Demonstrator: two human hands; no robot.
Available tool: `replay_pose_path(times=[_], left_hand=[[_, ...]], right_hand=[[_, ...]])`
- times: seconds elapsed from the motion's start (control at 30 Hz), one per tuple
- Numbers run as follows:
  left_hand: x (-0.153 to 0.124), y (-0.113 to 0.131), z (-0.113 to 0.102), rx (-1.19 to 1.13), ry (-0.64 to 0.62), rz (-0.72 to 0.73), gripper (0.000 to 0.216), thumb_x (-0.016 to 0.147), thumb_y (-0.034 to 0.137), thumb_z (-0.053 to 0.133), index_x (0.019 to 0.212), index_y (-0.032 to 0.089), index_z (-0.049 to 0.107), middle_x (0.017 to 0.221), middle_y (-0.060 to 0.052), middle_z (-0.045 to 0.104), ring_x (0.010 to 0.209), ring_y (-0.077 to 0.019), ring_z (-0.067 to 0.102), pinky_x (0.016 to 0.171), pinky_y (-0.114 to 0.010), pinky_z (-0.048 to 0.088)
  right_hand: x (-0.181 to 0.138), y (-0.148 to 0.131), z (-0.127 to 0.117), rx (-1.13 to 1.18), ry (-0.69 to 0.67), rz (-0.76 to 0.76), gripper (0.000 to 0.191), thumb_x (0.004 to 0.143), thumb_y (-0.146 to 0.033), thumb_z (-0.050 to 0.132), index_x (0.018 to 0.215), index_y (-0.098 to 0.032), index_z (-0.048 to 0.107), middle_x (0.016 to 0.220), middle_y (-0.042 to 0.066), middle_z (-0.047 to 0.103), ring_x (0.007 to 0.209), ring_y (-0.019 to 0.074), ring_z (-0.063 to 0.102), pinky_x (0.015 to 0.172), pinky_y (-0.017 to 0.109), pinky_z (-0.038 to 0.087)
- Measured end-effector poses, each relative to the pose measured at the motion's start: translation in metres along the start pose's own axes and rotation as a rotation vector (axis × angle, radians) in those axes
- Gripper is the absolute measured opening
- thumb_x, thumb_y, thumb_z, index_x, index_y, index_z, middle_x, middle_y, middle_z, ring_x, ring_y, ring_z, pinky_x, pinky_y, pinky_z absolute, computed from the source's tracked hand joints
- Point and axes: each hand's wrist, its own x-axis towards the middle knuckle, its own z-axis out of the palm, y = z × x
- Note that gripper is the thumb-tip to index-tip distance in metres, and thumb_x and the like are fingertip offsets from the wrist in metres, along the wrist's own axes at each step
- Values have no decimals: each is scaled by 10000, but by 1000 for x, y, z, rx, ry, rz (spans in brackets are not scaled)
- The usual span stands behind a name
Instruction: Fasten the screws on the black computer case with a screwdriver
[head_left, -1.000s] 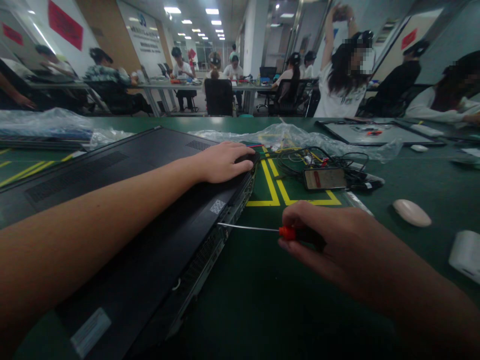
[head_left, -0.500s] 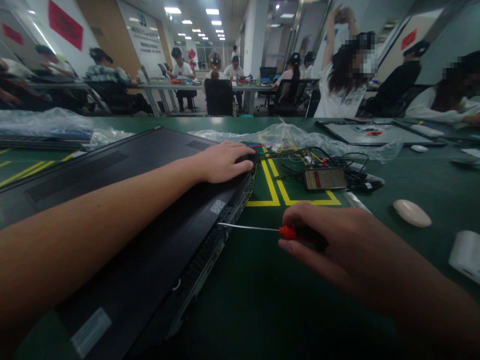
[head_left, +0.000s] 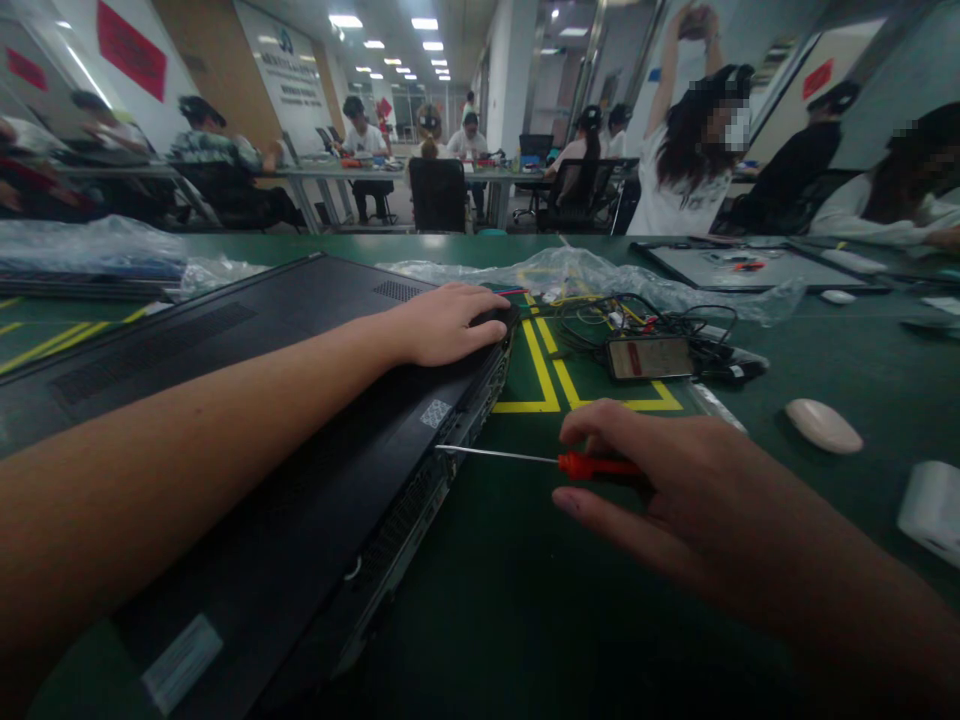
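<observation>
A black computer case (head_left: 322, 420) lies on its side across the left half of the view, its slotted rear panel facing right. My left hand (head_left: 454, 325) rests flat on the case's top face near its far right corner, fingers stretched out. My right hand (head_left: 675, 480) is to the right of the case, with the red handle of a screwdriver (head_left: 600, 467) against its palm. Thumb and index finger stand apart from the handle; the other fingers are hidden. The screwdriver's thin metal shaft points left, its tip at the rear panel's upper edge.
Past the case lie crumpled clear plastic (head_left: 517, 268), tangled black cables (head_left: 637, 310) and a phone (head_left: 649, 357). A pale oval object (head_left: 825, 425) and a white object (head_left: 930, 510) lie at right. Yellow tape (head_left: 540, 365) marks the green table (head_left: 525, 590). Several people sit beyond.
My right thumb and index finger have spread away from the screwdriver's handle, showing more of the red. The screwdriver's tip stays at the panel, and my left hand has not moved.
</observation>
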Motion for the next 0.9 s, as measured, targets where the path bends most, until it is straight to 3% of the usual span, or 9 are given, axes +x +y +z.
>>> replay_pose_path(times=[0.23, 0.9], left_hand=[[0, 0, 0, 2, 2, 1, 704, 1083, 537, 362, 1606, 119, 580, 1690, -167, 605, 1577, -299, 543, 1360, -450, 357], [0, -1, 1, 13, 3, 3, 682, 1092, 524, 362, 1613, 135, 566, 1698, -152, 601, 1590, -284, 531, 1366, -440, 349]], right_hand=[[1, 1, 0, 30, -11, 4, 102, 911, -173, 698, 968, -254, 677, 780, 1, 776, 609, 189, 708, 550, 274, 407], [5, 0, -1, 31, 5, -4, 117, 910, -160, 709, 978, -253, 690, 802, 2, 789, 638, 202, 732, 563, 279, 437]])
